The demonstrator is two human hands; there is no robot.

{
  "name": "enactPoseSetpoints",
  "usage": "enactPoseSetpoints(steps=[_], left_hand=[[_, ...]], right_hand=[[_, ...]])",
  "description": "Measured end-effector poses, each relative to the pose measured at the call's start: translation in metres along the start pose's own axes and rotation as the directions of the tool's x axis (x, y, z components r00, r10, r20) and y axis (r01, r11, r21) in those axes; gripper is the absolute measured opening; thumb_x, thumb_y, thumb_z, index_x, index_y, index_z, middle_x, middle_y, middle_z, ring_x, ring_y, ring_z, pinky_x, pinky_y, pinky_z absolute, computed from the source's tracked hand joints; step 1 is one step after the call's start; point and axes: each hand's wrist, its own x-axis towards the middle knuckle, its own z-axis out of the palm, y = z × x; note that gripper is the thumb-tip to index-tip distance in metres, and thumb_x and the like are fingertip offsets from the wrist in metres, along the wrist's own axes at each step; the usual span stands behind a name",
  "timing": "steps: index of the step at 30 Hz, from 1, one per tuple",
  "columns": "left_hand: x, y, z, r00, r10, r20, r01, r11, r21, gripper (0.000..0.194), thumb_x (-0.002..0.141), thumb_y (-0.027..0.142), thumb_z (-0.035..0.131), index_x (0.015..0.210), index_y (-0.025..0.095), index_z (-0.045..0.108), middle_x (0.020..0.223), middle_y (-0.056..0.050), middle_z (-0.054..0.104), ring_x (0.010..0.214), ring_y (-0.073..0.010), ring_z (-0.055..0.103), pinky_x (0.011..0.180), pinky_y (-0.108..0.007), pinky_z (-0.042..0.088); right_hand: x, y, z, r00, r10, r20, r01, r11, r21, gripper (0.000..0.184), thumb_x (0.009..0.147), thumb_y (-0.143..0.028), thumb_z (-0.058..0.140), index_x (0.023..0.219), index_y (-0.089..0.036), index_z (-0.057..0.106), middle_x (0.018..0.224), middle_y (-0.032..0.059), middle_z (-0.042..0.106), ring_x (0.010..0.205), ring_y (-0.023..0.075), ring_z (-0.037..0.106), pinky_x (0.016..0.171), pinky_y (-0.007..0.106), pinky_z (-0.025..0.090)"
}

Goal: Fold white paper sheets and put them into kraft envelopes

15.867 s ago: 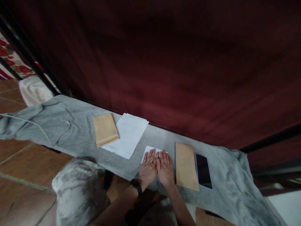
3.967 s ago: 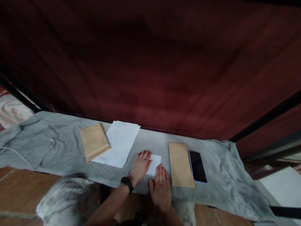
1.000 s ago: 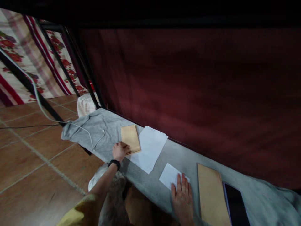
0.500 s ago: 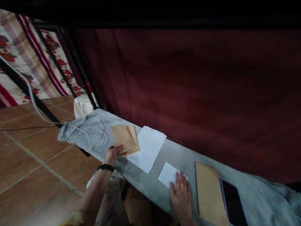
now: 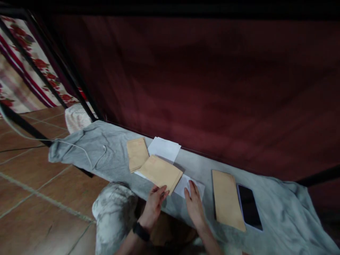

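Note:
My left hand (image 5: 157,199) pinches the near corner of a brown envelope (image 5: 160,171), which is held over the white sheets and partly covers them. My right hand (image 5: 193,202) rests with fingers stretched on a folded white paper (image 5: 186,186) lying on the grey cloth. More brown envelopes (image 5: 137,154) lie in a small pile to the left. Behind the held envelope, a stack of white sheets (image 5: 165,148) shows its far part; the rest is hidden.
Right of my hands lie a larger brown envelope (image 5: 227,200) and a dark-screened phone (image 5: 249,206). Grey cloth (image 5: 103,134) covers the narrow surface, with a white cable (image 5: 74,144) across its left end. A dark red curtain (image 5: 199,88) hangs behind.
My left hand has moved right, carrying an envelope from the pile over the white sheets toward the folded paper. My right hand stays on the folded paper. The view has shifted slightly.

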Motion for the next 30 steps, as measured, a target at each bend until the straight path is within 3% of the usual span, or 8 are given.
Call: enactPoseSetpoints(steps=[2, 6, 10, 15, 18, 21, 25, 30], left_hand=[[-0.014, -0.015, 0.007, 0.997, 0.072, 0.017, -0.073, 0.996, 0.058, 0.024, 0.059, 0.013, 0.083, 0.064, 0.020, 0.060, 0.064, 0.004, 0.067, 0.062, -0.0133, 0.067, 0.066, -0.023, 0.058], [-0.034, -0.027, 0.015, 0.976, 0.187, 0.108, -0.209, 0.945, 0.252, 0.028, 0.059, 0.034, 0.084, 0.080, 0.018, 0.073, 0.080, -0.006, 0.076, 0.076, -0.0239, 0.072, 0.074, -0.032, 0.059], [-0.042, -0.023, 0.018, 0.961, 0.216, 0.172, -0.261, 0.912, 0.315, 0.038, 0.060, 0.044, 0.084, 0.088, 0.019, 0.077, 0.098, -0.009, 0.078, 0.099, -0.0310, 0.071, 0.088, -0.038, 0.058], [-0.049, -0.029, 0.018, 0.949, 0.239, 0.208, -0.305, 0.868, 0.393, 0.030, 0.063, 0.046, 0.083, 0.076, 0.020, 0.076, 0.086, -0.008, 0.078, 0.100, -0.0318, 0.071, 0.090, -0.039, 0.058], [-0.051, -0.034, 0.016, 0.962, 0.192, 0.194, -0.246, 0.918, 0.312, 0.027, 0.065, 0.038, 0.084, 0.083, 0.019, 0.075, 0.092, -0.008, 0.078, 0.095, -0.0289, 0.072, 0.086, -0.037, 0.060], [-0.050, -0.028, 0.016, 0.992, 0.087, 0.086, -0.097, 0.989, 0.115, 0.024, 0.073, 0.025, 0.081, 0.094, 0.017, 0.071, 0.094, -0.006, 0.077, 0.084, -0.0233, 0.074, 0.075, -0.034, 0.063], [-0.046, -0.014, 0.019, 0.986, -0.140, 0.086, 0.149, 0.983, -0.106, 0.013, 0.084, 0.007, 0.069, 0.094, 0.014, 0.065, 0.088, -0.005, 0.075, 0.066, -0.0134, 0.071, 0.071, -0.028, 0.063], [-0.049, -0.018, 0.019, 0.965, -0.241, 0.104, 0.256, 0.950, -0.180, 0.015, 0.085, 0.006, 0.068, 0.094, 0.015, 0.062, 0.084, -0.003, 0.074, 0.056, -0.0093, 0.067, 0.066, -0.025, 0.062]], right_hand=[[0.002, -0.014, 0.008, 0.996, 0.081, 0.032, -0.086, 0.970, 0.229, 0.055, 0.094, -0.055, 0.043, 0.133, -0.020, 0.059, 0.124, 0.0133, 0.068, 0.100, 0.0248, 0.070, 0.085, 0.039, 0.058], [0.004, -0.031, 0.017, 0.981, 0.160, 0.107, -0.192, 0.860, 0.472, 0.051, 0.090, -0.050, 0.051, 0.129, -0.019, 0.060, 0.093, 0.0066, 0.076, 0.074, 0.0201, 0.070, 0.067, 0.031, 0.058], [0.003, -0.041, 0.008, 0.979, 0.151, 0.137, -0.201, 0.835, 0.513, 0.049, 0.087, -0.041, 0.053, 0.131, -0.019, 0.057, 0.087, 0.0035, 0.074, 0.073, 0.0201, 0.069, 0.068, 0.031, 0.057], [0.008, -0.048, -0.006, 0.968, 0.187, 0.168, -0.244, 0.858, 0.451, 0.042, 0.082, -0.033, 0.050, 0.119, -0.019, 0.065, 0.090, 0.0049, 0.074, 0.074, 0.0206, 0.068, 0.071, 0.032, 0.055], [0.013, -0.047, -0.010, 0.959, 0.230, 0.166, -0.283, 0.806, 0.519, 0.033, 0.077, -0.035, 0.053, 0.100, -0.020, 0.071, 0.086, 0.0039, 0.074, 0.079, 0.0213, 0.067, 0.073, 0.031, 0.053], [0.015, -0.048, -0.018, 0.922, 0.296, 0.249, -0.386, 0.656, 0.649, 0.030, 0.073, -0.048, 0.061, 0.083, -0.021, 0.070, 0.079, 0.0022, 0.073, 0.075, 0.0206, 0.065, 0.067, 0.029, 0.051], [0.013, -0.056, -0.036, 0.875, 0.263, 0.406, -0.483, 0.474, 0.736, 0.041, 0.070, -0.057, 0.072, 0.088, -0.020, 0.070, 0.081, 0.0025, 0.073, 0.073, 0.0196, 0.065, 0.065, 0.028, 0.050], [0.014, -0.067, -0.057, 0.855, 0.228, 0.465, -0.512, 0.510, 0.691, 0.040, 0.068, -0.051, 0.077, 0.094, -0.022, 0.072, 0.087, 0.0021, 0.075, 0.078, 0.0216, 0.067, 0.070, 0.031, 0.052]])
